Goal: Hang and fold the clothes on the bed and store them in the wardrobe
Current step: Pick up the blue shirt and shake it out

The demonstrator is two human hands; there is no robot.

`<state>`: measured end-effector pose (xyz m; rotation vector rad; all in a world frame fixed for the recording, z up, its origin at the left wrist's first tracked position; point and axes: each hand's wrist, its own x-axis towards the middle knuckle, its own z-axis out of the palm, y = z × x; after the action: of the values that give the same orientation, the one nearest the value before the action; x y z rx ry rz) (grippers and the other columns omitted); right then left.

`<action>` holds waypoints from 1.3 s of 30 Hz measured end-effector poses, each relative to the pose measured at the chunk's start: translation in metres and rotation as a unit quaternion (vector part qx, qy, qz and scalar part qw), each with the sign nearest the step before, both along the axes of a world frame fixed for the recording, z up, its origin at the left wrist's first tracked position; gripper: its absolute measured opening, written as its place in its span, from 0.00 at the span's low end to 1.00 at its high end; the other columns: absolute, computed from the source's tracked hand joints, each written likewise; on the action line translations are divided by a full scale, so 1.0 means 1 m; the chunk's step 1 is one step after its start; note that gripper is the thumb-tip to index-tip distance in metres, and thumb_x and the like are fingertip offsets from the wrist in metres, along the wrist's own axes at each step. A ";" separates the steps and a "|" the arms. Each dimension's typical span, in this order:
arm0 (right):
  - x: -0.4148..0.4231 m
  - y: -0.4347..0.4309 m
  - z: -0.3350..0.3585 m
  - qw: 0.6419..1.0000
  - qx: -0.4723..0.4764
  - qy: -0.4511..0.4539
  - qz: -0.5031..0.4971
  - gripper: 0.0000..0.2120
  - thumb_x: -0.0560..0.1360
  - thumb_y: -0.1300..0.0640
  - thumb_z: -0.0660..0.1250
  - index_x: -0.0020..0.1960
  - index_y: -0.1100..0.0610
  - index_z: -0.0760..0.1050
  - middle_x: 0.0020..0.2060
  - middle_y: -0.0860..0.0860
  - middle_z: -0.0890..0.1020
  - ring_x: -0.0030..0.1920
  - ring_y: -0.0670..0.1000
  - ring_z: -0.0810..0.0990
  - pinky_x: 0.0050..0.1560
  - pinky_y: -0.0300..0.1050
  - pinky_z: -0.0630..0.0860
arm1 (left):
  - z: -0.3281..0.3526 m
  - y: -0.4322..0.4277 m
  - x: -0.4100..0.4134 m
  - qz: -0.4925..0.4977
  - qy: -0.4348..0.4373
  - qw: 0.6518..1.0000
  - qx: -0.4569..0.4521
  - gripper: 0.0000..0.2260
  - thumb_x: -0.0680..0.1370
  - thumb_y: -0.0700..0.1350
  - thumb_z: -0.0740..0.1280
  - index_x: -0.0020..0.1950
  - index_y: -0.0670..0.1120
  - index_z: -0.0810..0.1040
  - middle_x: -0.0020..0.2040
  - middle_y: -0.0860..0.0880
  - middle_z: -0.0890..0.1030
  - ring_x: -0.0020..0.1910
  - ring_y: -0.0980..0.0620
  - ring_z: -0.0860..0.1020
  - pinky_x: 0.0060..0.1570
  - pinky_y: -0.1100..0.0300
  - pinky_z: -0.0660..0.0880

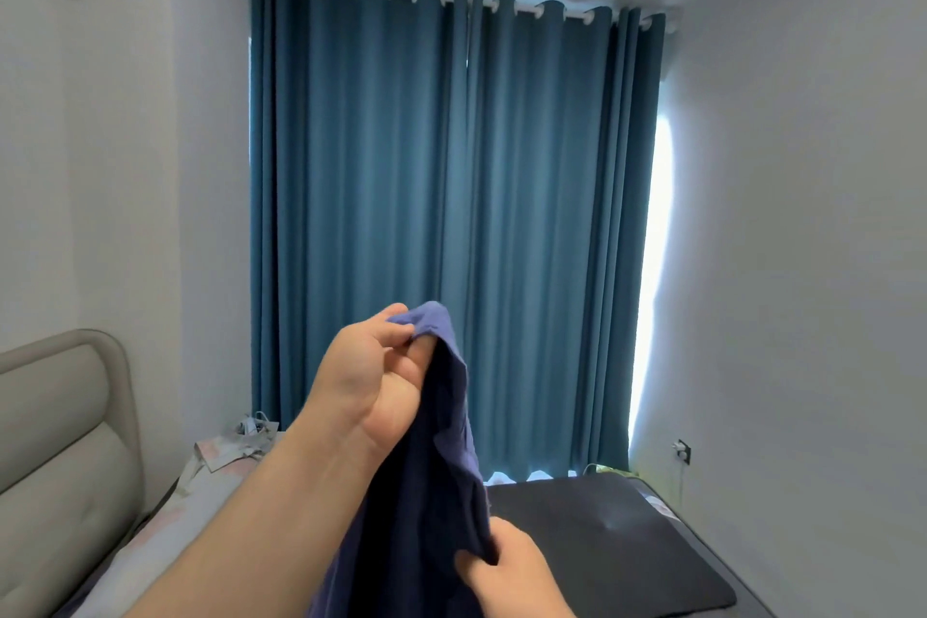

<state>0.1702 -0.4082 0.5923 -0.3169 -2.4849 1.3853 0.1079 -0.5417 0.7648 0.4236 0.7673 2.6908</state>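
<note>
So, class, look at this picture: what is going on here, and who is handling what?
A person holds a dark navy blue cloth garment up with both bare hands. The left hand pinches its top edge in front of the closed teal pleated curtains; the right hand grips the cloth lower down. The garment hangs loose, not yet folded or on a hanger. Below lies a bed with a flat black mat and a beige padded headboard. No wardrobe is in view.

Padded beige headboard [60, 442] far left, flat black mat [602, 542] on the bed [175, 517] at right, pleated teal curtains [451, 166] behind, navy cloth garment [426, 492] up front.
</note>
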 end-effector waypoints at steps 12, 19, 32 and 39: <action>0.037 0.053 0.072 0.972 0.131 0.130 0.148 0.10 0.78 0.58 0.63 0.46 0.47 0.81 0.43 0.44 0.84 0.46 0.42 0.81 0.49 0.38 0.76 | -0.167 -0.011 0.007 -0.002 0.329 0.671 -0.664 0.29 0.63 0.47 0.69 0.64 0.55 0.75 0.61 0.59 0.71 0.55 0.61 0.76 0.50 0.73 0.68; 0.063 0.108 0.084 0.960 0.192 0.131 0.158 0.15 0.72 0.44 0.61 0.43 0.53 0.78 0.30 0.48 0.74 0.32 0.45 0.70 0.36 0.47 0.69 | -0.202 0.050 0.060 0.217 0.234 0.701 -0.638 0.03 0.74 0.49 0.69 0.43 0.56 0.75 0.51 0.54 0.72 0.51 0.47 0.74 0.44 0.70 0.67; 0.065 0.166 0.028 0.916 0.225 0.037 0.329 0.08 0.69 0.46 0.66 0.37 0.50 0.74 0.29 0.40 0.74 0.31 0.40 0.69 0.33 0.33 0.67 | -0.192 0.057 0.139 0.353 0.026 0.876 -0.328 0.15 0.81 0.36 0.60 0.44 0.46 0.85 0.45 0.42 0.85 0.44 0.49 0.82 0.44 0.56 0.78; 0.007 0.108 -0.009 0.879 0.223 -0.094 0.411 0.15 0.61 0.42 0.67 0.34 0.53 0.73 0.28 0.42 0.71 0.31 0.40 0.68 0.34 0.39 0.65 | -0.207 -0.072 0.140 0.439 -0.005 0.872 -0.216 0.17 0.80 0.38 0.59 0.39 0.48 0.85 0.38 0.45 0.84 0.36 0.52 0.82 0.36 0.61 0.80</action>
<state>0.1777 -0.3007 0.5834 0.8336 -3.1622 0.9495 0.2479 -0.6142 0.5576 -0.1000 1.8751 3.1109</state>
